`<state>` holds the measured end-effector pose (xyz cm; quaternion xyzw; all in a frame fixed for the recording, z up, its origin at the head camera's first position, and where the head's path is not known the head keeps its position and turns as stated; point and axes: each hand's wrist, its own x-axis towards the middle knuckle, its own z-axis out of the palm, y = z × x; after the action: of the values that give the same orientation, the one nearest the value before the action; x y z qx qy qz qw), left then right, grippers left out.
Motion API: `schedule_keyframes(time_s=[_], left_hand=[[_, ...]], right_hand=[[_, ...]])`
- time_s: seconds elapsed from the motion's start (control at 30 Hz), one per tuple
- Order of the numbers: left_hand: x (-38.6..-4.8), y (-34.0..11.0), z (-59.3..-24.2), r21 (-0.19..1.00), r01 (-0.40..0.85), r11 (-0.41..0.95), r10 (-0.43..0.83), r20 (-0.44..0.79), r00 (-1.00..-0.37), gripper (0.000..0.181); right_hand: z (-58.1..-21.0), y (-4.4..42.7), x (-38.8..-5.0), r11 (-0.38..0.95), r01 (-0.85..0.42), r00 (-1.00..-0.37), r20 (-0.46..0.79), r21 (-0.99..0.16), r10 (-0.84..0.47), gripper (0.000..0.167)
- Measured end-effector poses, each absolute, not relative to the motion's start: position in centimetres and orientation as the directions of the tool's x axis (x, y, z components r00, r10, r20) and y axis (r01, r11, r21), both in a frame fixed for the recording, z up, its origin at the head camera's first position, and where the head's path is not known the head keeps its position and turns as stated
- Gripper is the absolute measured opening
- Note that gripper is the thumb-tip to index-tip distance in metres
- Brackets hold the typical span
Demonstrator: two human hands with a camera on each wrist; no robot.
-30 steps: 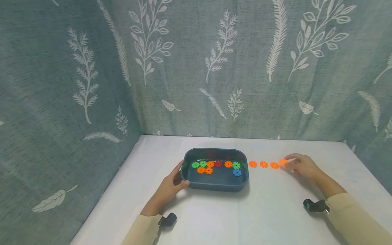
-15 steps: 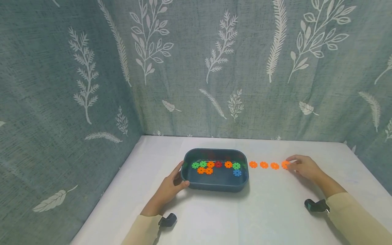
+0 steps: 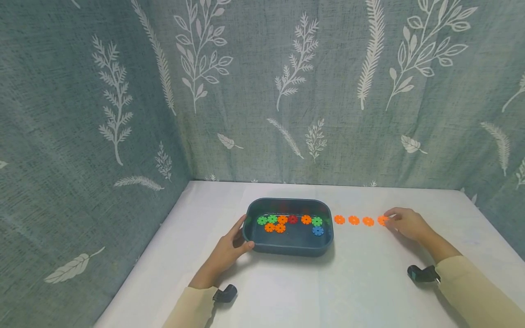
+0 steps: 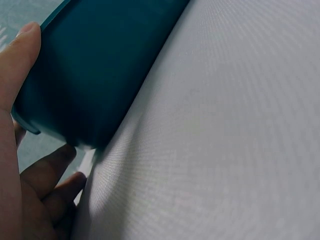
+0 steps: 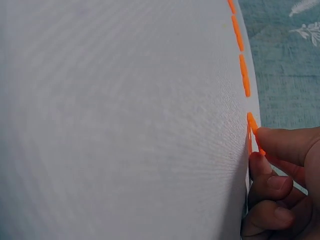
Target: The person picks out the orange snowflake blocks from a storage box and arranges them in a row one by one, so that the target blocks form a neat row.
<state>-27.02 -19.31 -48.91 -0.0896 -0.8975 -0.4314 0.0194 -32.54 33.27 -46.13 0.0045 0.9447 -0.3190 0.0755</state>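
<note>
My left hand (image 3: 224, 253) grips the left end of a dark teal plastic tray (image 3: 293, 241). In the left wrist view, its thumb (image 4: 27, 47) presses near the rim and the other fingers reach round the end wall. Several notched plastic discs, green, orange, red and blue, lie inside the tray. To the right, my right hand (image 3: 408, 224) pinches an orange notched disc (image 3: 382, 220) between thumb and fingers. The right wrist view shows this disc (image 5: 252, 120) tilted, just at the table surface. Left of it lie three flat orange discs in a row, the nearest disc (image 3: 368, 221) slightly apart.
A white table (image 3: 287, 291) carries everything. Behind it and along the left hangs a grey-green curtain (image 3: 254, 114) with white leaf patterns. A dark wrist camera (image 3: 224, 294) is strapped to the left wrist, and another camera (image 3: 423, 274) to the right.
My right hand has shifted slightly right and down, bringing the orange disc to the right end of the row. The left hand and the tray have stayed in place.
</note>
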Motion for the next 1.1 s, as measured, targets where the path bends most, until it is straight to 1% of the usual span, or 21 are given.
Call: schedule_keyframes(time_s=[0.4,0.87,1.1], left_hand=[[-27.25,-19.3,-48.82,0.771,0.177,0.611,0.148,0.108,-0.983,0.087],[-27.15,-19.38,-49.05,0.78,0.182,0.599,0.152,0.112,-0.982,0.087],[-27.03,-19.45,-49.13,0.784,0.183,0.593,0.155,0.112,-0.982,0.087]], right_hand=[[-46.35,33.54,-32.62,0.809,0.058,-0.986,-0.159,-0.584,-0.044,0.046],[-46.09,33.34,-32.27,0.812,0.043,-0.988,-0.143,-0.582,-0.05,0.043],[-46.1,33.08,-32.11,0.83,0.02,-0.991,-0.118,-0.557,-0.056,0.042]])
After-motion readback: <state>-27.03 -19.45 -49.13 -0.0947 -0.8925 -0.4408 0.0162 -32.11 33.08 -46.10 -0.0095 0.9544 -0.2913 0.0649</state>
